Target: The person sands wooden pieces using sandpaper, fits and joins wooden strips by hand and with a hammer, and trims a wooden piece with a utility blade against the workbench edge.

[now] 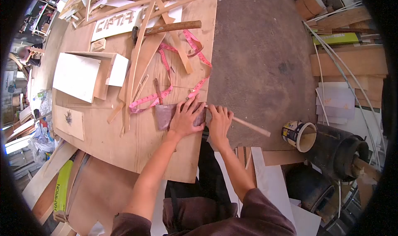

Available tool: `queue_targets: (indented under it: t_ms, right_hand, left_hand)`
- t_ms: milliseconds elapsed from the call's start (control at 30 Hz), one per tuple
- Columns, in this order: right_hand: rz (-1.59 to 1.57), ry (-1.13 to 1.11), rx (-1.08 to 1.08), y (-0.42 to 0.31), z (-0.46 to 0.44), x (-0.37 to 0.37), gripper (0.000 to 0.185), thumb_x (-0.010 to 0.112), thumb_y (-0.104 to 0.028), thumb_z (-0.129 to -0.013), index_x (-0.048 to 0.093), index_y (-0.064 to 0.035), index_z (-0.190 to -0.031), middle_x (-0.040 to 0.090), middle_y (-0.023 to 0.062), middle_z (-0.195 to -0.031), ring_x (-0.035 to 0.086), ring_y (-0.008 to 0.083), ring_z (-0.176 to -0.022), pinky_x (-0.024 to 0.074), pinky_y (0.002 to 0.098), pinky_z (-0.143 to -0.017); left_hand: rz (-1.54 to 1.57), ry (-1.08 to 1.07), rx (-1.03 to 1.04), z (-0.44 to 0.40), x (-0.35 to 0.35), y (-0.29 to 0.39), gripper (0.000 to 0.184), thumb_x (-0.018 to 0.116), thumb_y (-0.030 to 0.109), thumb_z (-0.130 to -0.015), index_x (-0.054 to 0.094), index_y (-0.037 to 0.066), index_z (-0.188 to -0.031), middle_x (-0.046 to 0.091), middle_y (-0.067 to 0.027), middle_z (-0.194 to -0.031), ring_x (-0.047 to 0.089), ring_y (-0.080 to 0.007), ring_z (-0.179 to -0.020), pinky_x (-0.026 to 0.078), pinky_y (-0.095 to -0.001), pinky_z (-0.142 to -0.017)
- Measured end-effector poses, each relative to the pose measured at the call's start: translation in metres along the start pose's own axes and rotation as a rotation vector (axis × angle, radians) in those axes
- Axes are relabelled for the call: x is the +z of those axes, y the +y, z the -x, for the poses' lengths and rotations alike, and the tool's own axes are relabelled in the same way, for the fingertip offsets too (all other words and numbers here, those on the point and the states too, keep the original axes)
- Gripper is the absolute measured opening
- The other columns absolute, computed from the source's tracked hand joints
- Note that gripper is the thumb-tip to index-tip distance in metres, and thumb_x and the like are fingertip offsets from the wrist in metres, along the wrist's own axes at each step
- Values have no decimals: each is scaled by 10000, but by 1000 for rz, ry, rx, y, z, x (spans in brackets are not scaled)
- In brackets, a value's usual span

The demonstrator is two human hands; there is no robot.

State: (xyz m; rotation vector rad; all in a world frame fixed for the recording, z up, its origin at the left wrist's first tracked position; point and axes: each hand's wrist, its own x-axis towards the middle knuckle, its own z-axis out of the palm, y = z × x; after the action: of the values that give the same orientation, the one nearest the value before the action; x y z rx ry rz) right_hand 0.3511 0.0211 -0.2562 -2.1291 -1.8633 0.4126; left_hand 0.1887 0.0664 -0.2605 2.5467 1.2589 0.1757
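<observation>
Grey flat piece (166, 116) is on the workbench (157, 147), near its right edge. Our left hand (186, 119) is on top of it: open, fingers spread, not clenched. Our right hand (220, 122) is just beside it at 3 o'clock, fingers closed round the near end of a thin wooden rod (251, 126). Rod points to 4 o'clock, past the bench edge. Pink tape measure (145, 99) loops loosely, 11 to 1 o'clock from the piece. Hammer (174, 27) farther out at 12, open white box (76, 76) at 10, bucket (307, 137) well apart at 3.
</observation>
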Motion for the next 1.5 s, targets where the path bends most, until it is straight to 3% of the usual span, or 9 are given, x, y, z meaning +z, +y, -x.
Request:
queue_targets:
  t_ms: [433, 733, 833, 967, 1067, 1133, 1167, 1233, 1500]
  right_hand:
    - [-43, 1, 24, -4, 33, 9, 321, 588, -6, -808, 669, -135, -1090, 618, 81, -911, 581, 285, -958, 376, 466, -902]
    - [29, 8, 15, 9, 31, 24, 294, 566, -35, -858, 652, -117, -1126, 650, 100, -989, 591, 288, -1016, 383, 467, -901]
    - [-209, 71, 353, 2, 46, 17, 233, 564, -49, -942, 611, -58, -1170, 673, 144, -1031, 622, 331, -991, 417, 474, -861]
    - [-441, 81, 223, -2, 17, -15, 235, 522, -136, -1008, 598, -26, -1201, 670, 177, -1043, 635, 366, -951, 453, 442, -802]
    - [-779, -12, 237, -2, 5, -27, 304, 477, -212, -1050, 579, -3, -1247, 666, 144, -998, 632, 302, -864, 462, 401, -723]
    - [-1104, -93, 300, -3, 6, -29, 385, 452, -325, -1079, 594, -11, -1252, 489, -7, -804, 428, 63, -682, 378, 227, -591]
    - [-1105, -94, 302, -2, 7, -31, 385, 452, -325, -1079, 594, -11, -1252, 489, -7, -804, 428, 63, -682, 378, 227, -591]
    - [-1239, -249, 432, -7, 6, -50, 385, 443, -293, -1079, 565, 7, -1288, 627, 41, -1049, 564, 155, -925, 480, 322, -825]
    - [-1215, -111, 299, -8, 1, -46, 375, 495, -273, -1063, 564, 34, -1268, 638, 77, -1134, 581, 153, -1001, 471, 312, -903]
  left_hand:
    - [22, -41, 9, 1, -6, 0, 986, 711, 574, -679, 399, 176, -1524, 246, -143, -1631, 264, -284, -1466, 210, -507, -1157]
    - [26, -13, 9, 1, -5, -1, 907, 672, 594, -736, 435, 180, -1508, 272, -143, -1621, 265, -284, -1465, 215, -509, -1150]
    - [30, -1, 1, 0, -5, -2, 852, 674, 581, -750, 451, 240, -1497, 294, -133, -1613, 276, -281, -1462, 235, -508, -1142]
    - [69, 10, 35, 3, -3, -3, 789, 739, 515, -731, 492, 323, -1454, 322, -109, -1599, 299, -279, -1456, 255, -515, -1133]
    - [104, 55, 52, 4, 0, -4, 773, 773, 479, -717, 508, 344, -1431, 331, -96, -1591, 312, -273, -1453, 261, -519, -1129]
    - [85, 45, 55, 4, -1, -4, 763, 771, 484, -721, 510, 351, -1425, 333, -97, -1589, 308, -271, -1455, 264, -521, -1128]
    - [65, 31, 59, 5, -1, -4, 753, 770, 488, -725, 512, 359, -1420, 334, -97, -1587, 305, -270, -1457, 266, -522, -1126]
    - [73, 9, 48, 4, -4, -3, 746, 765, 496, -729, 513, 357, -1417, 334, -96, -1587, 304, -270, -1457, 268, -523, -1125]
    - [72, 0, 27, 4, -5, -2, 614, 716, 522, -765, 594, 315, -1329, 350, -79, -1575, 270, -232, -1468, 234, -507, -1157]
